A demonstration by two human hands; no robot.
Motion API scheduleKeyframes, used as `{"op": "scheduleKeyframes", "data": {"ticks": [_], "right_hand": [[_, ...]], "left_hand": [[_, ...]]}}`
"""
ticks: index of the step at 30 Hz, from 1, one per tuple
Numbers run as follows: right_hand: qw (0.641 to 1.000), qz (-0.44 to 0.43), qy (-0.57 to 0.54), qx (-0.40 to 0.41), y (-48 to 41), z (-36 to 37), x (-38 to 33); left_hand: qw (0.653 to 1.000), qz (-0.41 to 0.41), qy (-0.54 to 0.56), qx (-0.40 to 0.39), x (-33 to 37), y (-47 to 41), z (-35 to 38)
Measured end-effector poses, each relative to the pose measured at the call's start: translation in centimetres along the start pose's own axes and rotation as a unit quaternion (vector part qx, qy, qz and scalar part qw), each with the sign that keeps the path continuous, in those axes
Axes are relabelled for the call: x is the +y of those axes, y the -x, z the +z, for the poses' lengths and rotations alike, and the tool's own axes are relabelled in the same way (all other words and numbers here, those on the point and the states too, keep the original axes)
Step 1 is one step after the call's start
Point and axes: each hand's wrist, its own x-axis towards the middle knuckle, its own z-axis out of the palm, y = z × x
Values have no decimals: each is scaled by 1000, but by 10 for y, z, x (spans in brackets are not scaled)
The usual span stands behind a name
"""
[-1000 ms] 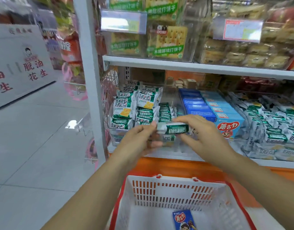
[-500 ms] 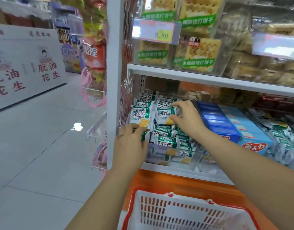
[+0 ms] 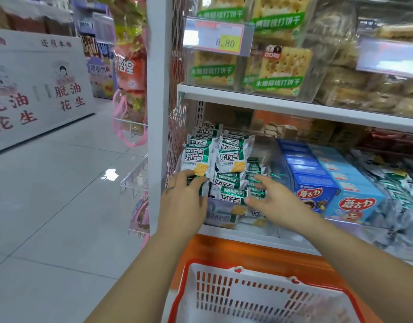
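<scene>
Reaching into the lower shelf (image 3: 224, 232), both hands are seen at a pile of green-and-white packs (image 3: 228, 159). The packs are stacked just right of the white post (image 3: 157, 113), the nearest ones almost against it, with some standing upright at the back and others lying flat in front.

The left hand (image 3: 184, 203) is placed closest to the post, at the pile's front corner. Its fingers are curled over a pack (image 3: 195, 181), and the green edge of that pack is visible between them; the pack is gripped from above. How far the thumb wraps round cannot be told, as it is hidden under the hand.

The right hand (image 3: 276, 199) is held further right of the post, on the far side of the pile. Its fingers are spread and nearly straight, nothing is held, and the fingertips (image 3: 256, 179) and thumb are laid against the flat packs.

Blue boxes (image 3: 314, 183) are lined up well right of the post, beyond the right hand. A price tag (image 3: 218, 37) marked 8.80 is fixed high up, right of the post. A red-rimmed basket (image 3: 178, 297) is seen below the shelf, near the foot of the post.
</scene>
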Motion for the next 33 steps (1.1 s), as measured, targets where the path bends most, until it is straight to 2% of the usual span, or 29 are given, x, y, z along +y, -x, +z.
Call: {"op": "scheduleKeyframes", "data": {"ticks": [6,10,16,19,23,26,33], "right_hand": [[998,-2,-53,20,-16,21,-14],[999,-18,-36,17,-19,24,-18],[998,-54,-33,-13,-15,-24,3],[988,-114,88,-52,-17,-46,11],[944,-151,264,-125,-32,-48,12],[919,-153,321,-170,-49,-40,8],[890,-134,378,-215,-78,-20,14]], "left_hand": [[1000,-1,-6,-7,2,4,3],[1000,-2,-18,-2,2,2,4],[999,37,-32,24,4,1,7],[998,57,-31,1,7,3,9],[997,59,-41,-16,9,4,11],[997,56,-40,-19,9,4,12],[997,60,-42,-10,7,4,14]]}}
